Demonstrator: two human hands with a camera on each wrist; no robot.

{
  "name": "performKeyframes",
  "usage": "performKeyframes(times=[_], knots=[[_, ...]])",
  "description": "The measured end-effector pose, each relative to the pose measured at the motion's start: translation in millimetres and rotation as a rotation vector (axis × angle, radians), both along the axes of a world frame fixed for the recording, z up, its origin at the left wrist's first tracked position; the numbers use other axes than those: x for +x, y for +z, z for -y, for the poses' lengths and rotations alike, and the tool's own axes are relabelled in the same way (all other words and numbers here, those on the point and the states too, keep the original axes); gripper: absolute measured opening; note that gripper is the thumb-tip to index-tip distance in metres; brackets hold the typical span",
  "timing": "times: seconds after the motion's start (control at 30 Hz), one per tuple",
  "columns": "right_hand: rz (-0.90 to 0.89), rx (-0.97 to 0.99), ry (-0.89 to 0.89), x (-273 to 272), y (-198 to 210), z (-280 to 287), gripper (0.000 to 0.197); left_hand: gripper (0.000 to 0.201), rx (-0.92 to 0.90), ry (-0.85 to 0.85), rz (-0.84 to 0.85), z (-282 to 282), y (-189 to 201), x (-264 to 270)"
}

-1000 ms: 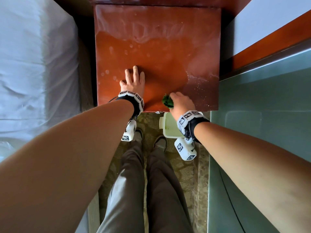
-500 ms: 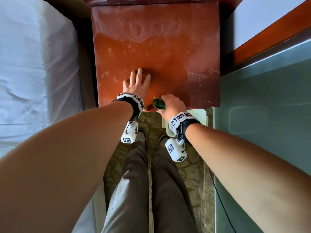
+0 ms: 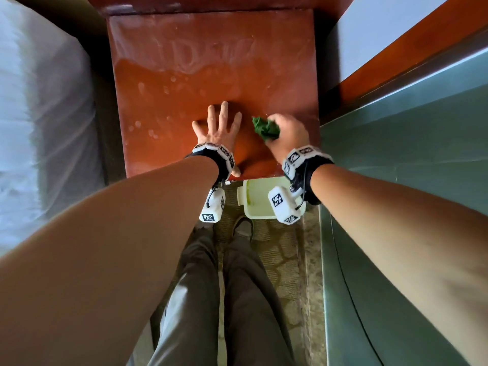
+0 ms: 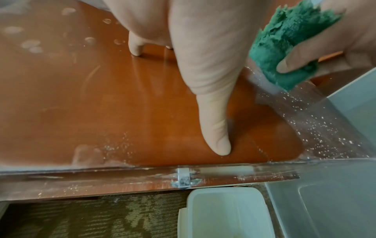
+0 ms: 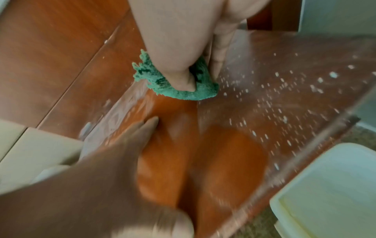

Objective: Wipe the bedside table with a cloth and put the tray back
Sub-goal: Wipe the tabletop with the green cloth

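The reddish-brown bedside table (image 3: 211, 62) fills the upper middle of the head view, its glossy top smeared with dust and white specks (image 5: 284, 90). My left hand (image 3: 216, 128) lies flat on the top near the front edge, fingers spread, thumb (image 4: 215, 128) pointing toward the edge. Just to its right, my right hand (image 3: 287, 133) grips a crumpled green cloth (image 3: 265, 128) and presses it on the table (image 5: 183, 90). The pale cream tray (image 3: 260, 202) sits on the carpet below the table's front edge, partly hidden by my right wrist.
A bed with white sheets (image 3: 39, 114) runs along the left. A grey-green glass panel (image 3: 409, 207) and wooden trim (image 3: 396, 56) close in the right side. My legs and shoes (image 3: 243, 228) stand on patterned carpet (image 3: 277, 254) before the table.
My right hand has carried the cloth from the table's front edge forward and right onto the top. The left hand has stayed flat, fingers spread wider.
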State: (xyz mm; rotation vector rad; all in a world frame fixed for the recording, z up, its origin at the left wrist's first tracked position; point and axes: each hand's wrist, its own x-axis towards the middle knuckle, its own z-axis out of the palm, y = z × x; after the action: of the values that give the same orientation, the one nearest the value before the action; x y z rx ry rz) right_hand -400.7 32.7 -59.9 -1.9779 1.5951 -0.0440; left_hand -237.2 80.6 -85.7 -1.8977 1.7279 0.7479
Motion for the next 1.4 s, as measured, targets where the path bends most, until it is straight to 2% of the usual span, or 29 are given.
performKeyframes(times=[0.17, 0.3, 0.4, 0.5, 0.57, 0.63, 0.77, 0.87, 0.97, 1.07, 1.2, 1.33, 1.4], knots=[[-0.057, -0.113, -0.105, -7, -6, 54, 0.041, 0.154, 0.013, 0.004, 0.051, 3, 1, -5], [-0.177, -0.047, -0.119, -6, -12, 77, 0.039, 0.134, -0.031, 0.032, 0.068, 3, 1, -9], [-0.195, -0.005, 0.000, -1, -13, 71, 0.036, 0.135, -0.024, 0.034, 0.083, 4, 2, -10], [-0.133, -0.012, 0.152, 4, -13, 51, 0.032, 0.153, 0.017, 0.011, 0.088, 3, 4, -9], [-0.147, -0.060, 0.268, 5, -13, 33, 0.025, 0.159, 0.015, 0.010, 0.087, 3, 3, -8], [-0.149, -0.057, 0.342, 3, -15, 14, 0.021, 0.158, 0.002, 0.024, 0.081, 3, 4, -7], [-0.151, 0.117, 0.463, -5, -12, -10, 0.016, 0.158, 0.004, 0.016, 0.086, 3, 4, -8], [-0.230, 0.236, 0.628, -7, -6, -17, 0.028, 0.146, -0.032, 0.027, 0.089, 1, 3, -8], [-0.246, 0.228, 0.682, -10, -6, -18, 0.037, 0.139, -0.053, 0.041, 0.087, 1, 1, -8], [-0.183, 0.198, 0.633, -13, -10, -11, 0.033, 0.153, -0.008, 0.030, 0.092, 2, 2, -8], [-0.061, 0.009, 0.349, -19, -15, 14, 0.027, 0.160, 0.015, 0.026, 0.084, 3, 5, -8], [-0.242, -0.088, 0.300, -15, -11, 42, 0.022, 0.159, 0.009, 0.025, 0.075, 3, 4, -8], [-0.212, -0.090, 0.236, -17, -13, 53, 0.028, 0.156, 0.010, 0.032, 0.071, 4, 4, -8]])
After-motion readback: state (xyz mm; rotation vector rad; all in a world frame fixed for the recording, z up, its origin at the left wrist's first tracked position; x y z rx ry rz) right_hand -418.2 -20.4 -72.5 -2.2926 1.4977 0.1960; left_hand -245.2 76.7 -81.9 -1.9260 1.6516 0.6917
